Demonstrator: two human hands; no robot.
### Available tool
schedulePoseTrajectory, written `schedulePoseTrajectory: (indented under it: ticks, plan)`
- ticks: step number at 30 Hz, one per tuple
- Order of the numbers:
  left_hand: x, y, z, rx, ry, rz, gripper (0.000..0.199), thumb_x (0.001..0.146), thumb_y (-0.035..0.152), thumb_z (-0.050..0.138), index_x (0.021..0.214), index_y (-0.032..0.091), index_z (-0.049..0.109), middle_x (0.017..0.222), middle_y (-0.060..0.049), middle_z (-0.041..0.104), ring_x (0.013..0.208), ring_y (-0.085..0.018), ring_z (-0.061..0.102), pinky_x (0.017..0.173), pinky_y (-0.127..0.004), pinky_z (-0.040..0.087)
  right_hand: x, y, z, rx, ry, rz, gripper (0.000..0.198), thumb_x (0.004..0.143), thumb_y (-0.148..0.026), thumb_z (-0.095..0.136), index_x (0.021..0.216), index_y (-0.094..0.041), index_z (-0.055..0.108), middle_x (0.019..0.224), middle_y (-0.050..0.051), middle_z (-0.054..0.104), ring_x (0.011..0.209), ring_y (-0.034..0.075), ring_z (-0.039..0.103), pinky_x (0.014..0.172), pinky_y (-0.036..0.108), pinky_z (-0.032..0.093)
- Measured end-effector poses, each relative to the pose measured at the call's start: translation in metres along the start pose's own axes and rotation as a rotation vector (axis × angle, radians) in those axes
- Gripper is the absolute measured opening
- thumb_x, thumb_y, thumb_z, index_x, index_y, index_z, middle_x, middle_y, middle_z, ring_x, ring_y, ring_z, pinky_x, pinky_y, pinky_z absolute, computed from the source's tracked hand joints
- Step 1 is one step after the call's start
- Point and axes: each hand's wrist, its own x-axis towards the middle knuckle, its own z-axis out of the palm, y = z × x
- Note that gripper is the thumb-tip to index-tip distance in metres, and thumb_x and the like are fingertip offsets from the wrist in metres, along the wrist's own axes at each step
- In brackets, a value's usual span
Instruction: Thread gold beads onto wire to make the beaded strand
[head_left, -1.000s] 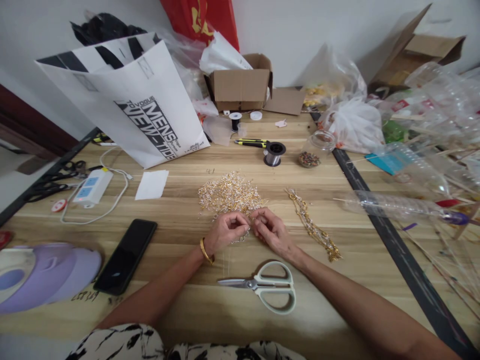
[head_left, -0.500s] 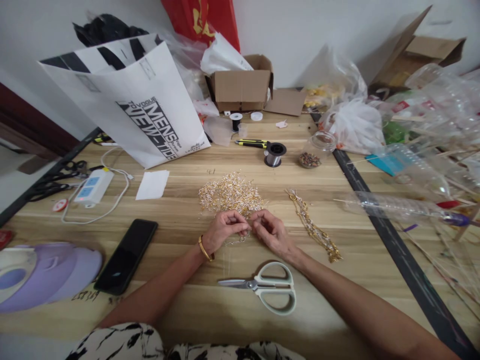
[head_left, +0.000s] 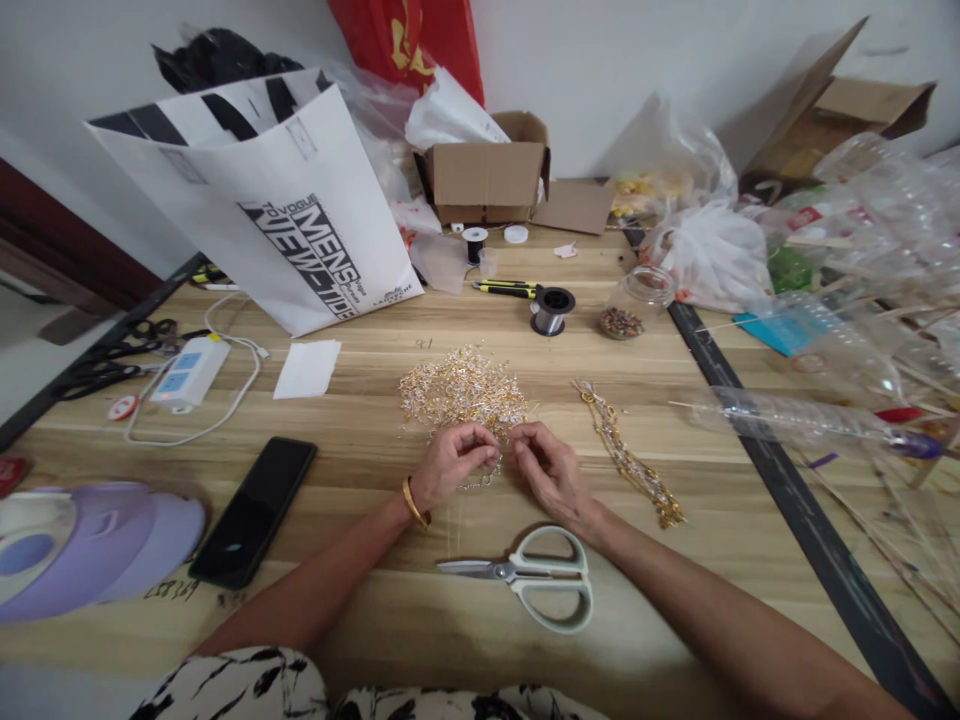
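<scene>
My left hand (head_left: 456, 462), with a gold bangle at the wrist, is pinched on a thin beaded chain (head_left: 484, 477) whose end hangs below the fingertips. Faint pale threads trail down from it. Opposite, a small gap away, my right hand (head_left: 546, 468) holds thumb and forefinger pressed together; whatever is between them is too small to make out. Just beyond both hands spreads a pile of tiny gold and clear beads (head_left: 461, 388). Finished-looking beaded strands (head_left: 630, 455) lie to the right. Scissors (head_left: 525, 572) with pale handles rest closed on the near side.
On the wooden table lie a black phone (head_left: 255, 512), a white paper (head_left: 307, 368), a white power strip (head_left: 189, 375), a wire spool (head_left: 553, 310), a utility knife (head_left: 506, 289) and a jar of beads (head_left: 634, 303). A white paper bag (head_left: 262, 220) stands back left; plastic bottles (head_left: 795, 415) crowd the right.
My hands have drawn slightly apart, the right one shifting a little to the right. The fingertips no longer nearly meet. The objects on the table stay put.
</scene>
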Motion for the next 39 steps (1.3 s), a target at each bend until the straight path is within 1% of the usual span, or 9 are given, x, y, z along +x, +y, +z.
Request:
schedulePoseTrajectory:
  ticks: [3, 7, 14, 19, 23, 29, 33, 36, 39]
  plan:
    - [-0.001, -0.001, 0.001, 0.064, -0.048, 0.011, 0.010, 0.074, 0.020, 0.063, 0.075, 0.010, 0.062, 0.065, -0.001, 0.061, 0.061, -0.010, 0.056, 0.062, -0.022, 0.046, -0.001, -0.001, 0.000, -0.048, -0.011, -0.083, 0.014, 0.092, -0.023, 0.042, 0.098, -0.018, 0.054, 0.064, -0.002, 0.051, 0.051, 0.010, 0.042, 0.046, 0.022, 0.034]
    - [-0.002, -0.001, 0.002, 0.162, -0.081, 0.006, 0.011, 0.072, 0.019, 0.065, 0.076, 0.010, 0.065, 0.071, -0.003, 0.063, 0.065, -0.011, 0.057, 0.064, -0.022, 0.045, -0.002, -0.001, 0.000, -0.105, -0.033, -0.187, 0.014, 0.091, -0.019, 0.043, 0.100, -0.018, 0.054, 0.079, 0.004, 0.060, 0.063, 0.012, 0.054, 0.056, 0.023, 0.043]
    - [-0.004, -0.003, 0.006, 0.227, -0.059, 0.034, 0.009, 0.069, 0.019, 0.065, 0.068, 0.011, 0.062, 0.068, -0.002, 0.061, 0.065, -0.012, 0.055, 0.062, -0.022, 0.044, -0.002, -0.003, -0.001, -0.166, -0.089, -0.298, 0.017, 0.091, -0.015, 0.044, 0.104, -0.019, 0.054, 0.086, 0.006, 0.063, 0.077, 0.016, 0.060, 0.069, 0.028, 0.049]
    - [-0.001, 0.001, 0.002, 0.116, -0.042, -0.006, 0.018, 0.070, 0.026, 0.068, 0.068, 0.011, 0.060, 0.061, 0.000, 0.059, 0.057, -0.009, 0.053, 0.058, -0.021, 0.044, 0.000, -0.005, -0.003, -0.233, 0.057, -0.331, 0.016, 0.087, -0.015, 0.048, 0.101, -0.019, 0.055, 0.100, 0.011, 0.054, 0.090, 0.020, 0.055, 0.070, 0.032, 0.050]
    - [0.000, 0.007, -0.002, 0.010, -0.010, -0.066, 0.024, 0.070, 0.032, 0.069, 0.071, 0.010, 0.061, 0.059, 0.000, 0.060, 0.056, -0.010, 0.055, 0.059, -0.023, 0.047, -0.001, -0.004, -0.006, -0.281, 0.113, -0.358, 0.017, 0.086, -0.013, 0.049, 0.101, -0.020, 0.055, 0.097, 0.010, 0.051, 0.091, 0.021, 0.054, 0.070, 0.033, 0.050]
    - [0.000, 0.009, -0.003, -0.036, -0.025, -0.052, 0.023, 0.070, 0.032, 0.070, 0.069, 0.011, 0.061, 0.059, 0.000, 0.061, 0.057, -0.010, 0.055, 0.060, -0.022, 0.046, 0.001, 0.000, -0.006, -0.305, -0.038, -0.319, 0.024, 0.088, -0.015, 0.049, 0.111, -0.021, 0.053, 0.105, 0.012, 0.054, 0.091, 0.020, 0.057, 0.068, 0.031, 0.052]
    - [0.000, 0.009, -0.002, -0.029, -0.048, -0.044, 0.023, 0.070, 0.032, 0.071, 0.069, 0.011, 0.060, 0.060, 0.000, 0.061, 0.059, -0.010, 0.055, 0.062, -0.023, 0.046, 0.004, 0.001, -0.005, -0.284, -0.074, -0.311, 0.031, 0.089, -0.015, 0.047, 0.120, -0.019, 0.049, 0.113, 0.014, 0.053, 0.100, 0.021, 0.056, 0.077, 0.034, 0.052]
    - [0.000, 0.008, -0.002, -0.024, -0.064, -0.050, 0.023, 0.069, 0.032, 0.071, 0.069, 0.011, 0.060, 0.061, 0.000, 0.060, 0.059, -0.010, 0.055, 0.062, -0.023, 0.045, 0.005, 0.001, -0.005, -0.260, -0.114, -0.327, 0.027, 0.090, -0.014, 0.046, 0.116, -0.019, 0.051, 0.107, 0.012, 0.057, 0.101, 0.021, 0.055, 0.083, 0.035, 0.050]
    - [0.000, 0.007, -0.002, -0.014, -0.078, -0.051, 0.023, 0.069, 0.031, 0.071, 0.069, 0.011, 0.061, 0.062, 0.000, 0.060, 0.060, -0.010, 0.054, 0.062, -0.023, 0.044, 0.005, 0.001, -0.004, -0.242, -0.126, -0.304, 0.017, 0.091, -0.016, 0.045, 0.105, -0.019, 0.055, 0.095, 0.009, 0.060, 0.091, 0.019, 0.057, 0.078, 0.032, 0.049]
